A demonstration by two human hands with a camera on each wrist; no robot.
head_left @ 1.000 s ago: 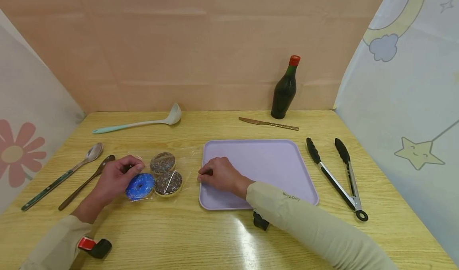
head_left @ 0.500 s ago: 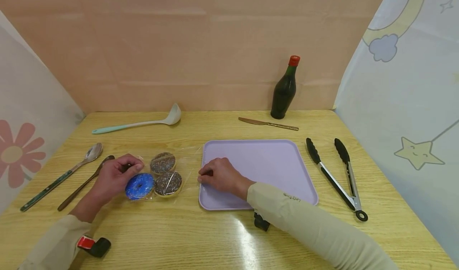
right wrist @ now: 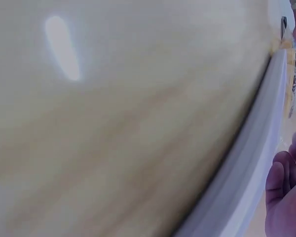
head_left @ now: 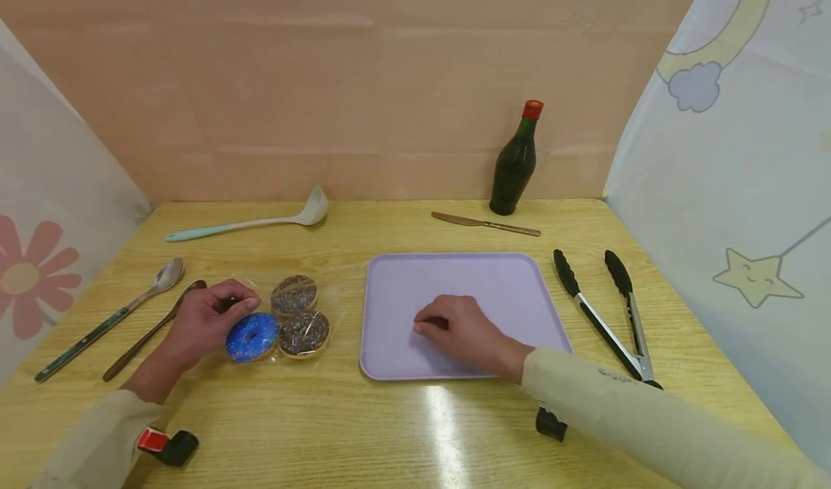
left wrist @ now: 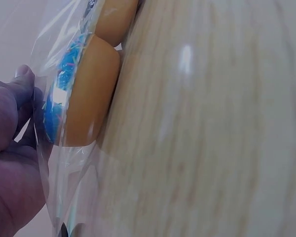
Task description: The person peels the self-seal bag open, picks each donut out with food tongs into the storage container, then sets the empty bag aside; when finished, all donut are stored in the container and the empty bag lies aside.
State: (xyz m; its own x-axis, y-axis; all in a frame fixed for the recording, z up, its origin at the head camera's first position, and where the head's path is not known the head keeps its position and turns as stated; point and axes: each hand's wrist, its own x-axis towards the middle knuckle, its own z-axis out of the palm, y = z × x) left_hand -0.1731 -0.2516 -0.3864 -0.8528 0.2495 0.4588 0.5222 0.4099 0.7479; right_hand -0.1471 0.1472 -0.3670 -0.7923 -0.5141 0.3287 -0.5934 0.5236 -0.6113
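Observation:
A clear plastic bag (head_left: 337, 294) lies on the table with several round sweets inside: a blue-iced doughnut (head_left: 252, 337) with sprinkles and two dark-topped ones (head_left: 304, 332). My left hand (head_left: 210, 319) pinches the bag's left edge beside the blue doughnut. In the left wrist view the film runs between thumb and fingers, and the blue doughnut (left wrist: 84, 94) shows its tan side. Over the lavender tray (head_left: 383, 363), my right hand (head_left: 470, 334) hovers with loosely curled fingers and nothing visible in them, apart from the bag. In the right wrist view the tray's rim (right wrist: 256, 143) lies beside that hand.
On the left lie a green-handled spoon (head_left: 107, 323) and a brown wooden spoon (head_left: 152, 330). A ladle (head_left: 260, 222), a knife (head_left: 487, 223) and a dark bottle with a red cap (head_left: 514, 164) are at the back. Open tongs (head_left: 617, 330) lie right of the tray.
My right hand has moved right, from the tray's left rim near the bag's edge to above the tray's middle. My left hand and the bag stay where they were.

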